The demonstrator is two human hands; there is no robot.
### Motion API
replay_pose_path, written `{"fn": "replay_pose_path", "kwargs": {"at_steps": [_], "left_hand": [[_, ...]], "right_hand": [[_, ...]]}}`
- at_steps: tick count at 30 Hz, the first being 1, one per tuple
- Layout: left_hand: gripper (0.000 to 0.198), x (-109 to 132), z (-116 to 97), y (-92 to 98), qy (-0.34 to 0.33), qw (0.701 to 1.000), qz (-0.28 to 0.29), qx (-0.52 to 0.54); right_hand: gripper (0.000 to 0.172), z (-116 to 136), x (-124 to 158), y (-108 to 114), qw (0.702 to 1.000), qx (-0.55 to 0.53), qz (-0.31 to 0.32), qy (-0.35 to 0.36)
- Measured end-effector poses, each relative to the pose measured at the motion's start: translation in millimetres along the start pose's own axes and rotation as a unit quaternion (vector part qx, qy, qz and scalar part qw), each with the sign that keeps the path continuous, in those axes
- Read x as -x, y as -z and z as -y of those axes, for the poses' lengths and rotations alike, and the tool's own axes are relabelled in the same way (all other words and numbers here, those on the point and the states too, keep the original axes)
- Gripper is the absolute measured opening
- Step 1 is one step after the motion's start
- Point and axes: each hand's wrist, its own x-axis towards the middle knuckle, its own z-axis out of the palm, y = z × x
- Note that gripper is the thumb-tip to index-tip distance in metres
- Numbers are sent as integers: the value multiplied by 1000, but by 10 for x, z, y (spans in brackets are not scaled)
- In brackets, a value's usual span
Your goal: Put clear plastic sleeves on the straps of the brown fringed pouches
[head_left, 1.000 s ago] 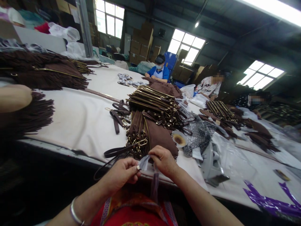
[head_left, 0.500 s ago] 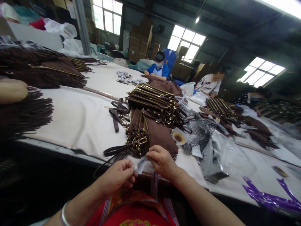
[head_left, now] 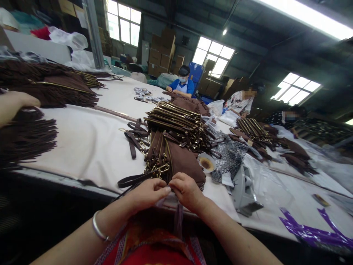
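My left hand [head_left: 150, 192] and my right hand [head_left: 187, 190] meet at the near edge of the table, their fingertips pinched together. A thin clear plastic strip [head_left: 164, 201] shows below the fingers of both hands, mostly hidden by them. Just beyond lies a brown pouch [head_left: 184, 158] with a scalloped edge. Against it rest several more brown pouches with gold zips and clasps, and a dark wrist strap [head_left: 132, 180] loops out to the left. Another translucent strip [head_left: 178, 220] hangs in front of the red apron [head_left: 154, 250].
A zipped pouch pile [head_left: 173, 117] stands behind. Right of it are a small dish [head_left: 206, 163], a grey knitted cloth [head_left: 230, 152], a grey device [head_left: 245, 195] and purple plastic [head_left: 311, 228]. At left another person's hand [head_left: 16, 105] touches a fringed brown bag [head_left: 30, 136]. Co-workers sit beyond.
My hands have come together, and the plastic strip stretched between them is now mostly covered. The hand at left has shifted on the fringed bag. The camera view has moved slightly.
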Motion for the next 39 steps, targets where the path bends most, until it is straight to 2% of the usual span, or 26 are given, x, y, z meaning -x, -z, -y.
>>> {"fn": "replay_pose_path", "kwargs": {"at_steps": [2,3,6,10,14,17,21,24,26,28,31,35,39], "left_hand": [[25,-95,-55,-54,-39,988,-21,-149],[21,-134,-64,-90,-42,981,-34,-186],[17,-216,-29,-194,-34,979,-47,-193],[19,-217,16,-226,-16,992,-13,-124],[18,-146,-37,-190,43,999,31,3],[18,-120,-61,-197,92,988,68,108],[29,-117,-13,-254,105,963,91,230],[32,-103,41,-309,97,930,90,342],[33,-91,68,-342,95,921,81,368],[33,-87,88,-370,102,924,63,364],[33,-96,113,-407,104,931,37,349],[35,-123,143,-467,85,946,12,312],[37,-148,180,-528,78,964,-27,253]], "right_hand": [[14,-5,-7,-2,1000,11,6,5],[14,-7,-9,-3,1000,18,9,8],[13,-12,-8,-1,999,45,19,24],[12,-6,-10,29,992,97,35,67],[17,-9,-37,88,980,142,45,135],[18,-10,-52,150,973,156,38,168],[16,9,-45,234,968,165,48,182],[16,12,-36,269,969,159,62,176],[16,-4,-24,278,973,140,65,175],[20,-26,13,283,979,105,53,165],[33,-38,139,295,992,49,0,115],[33,16,419,348,998,18,-61,26],[36,47,734,471,993,-1,-116,-21]]}}
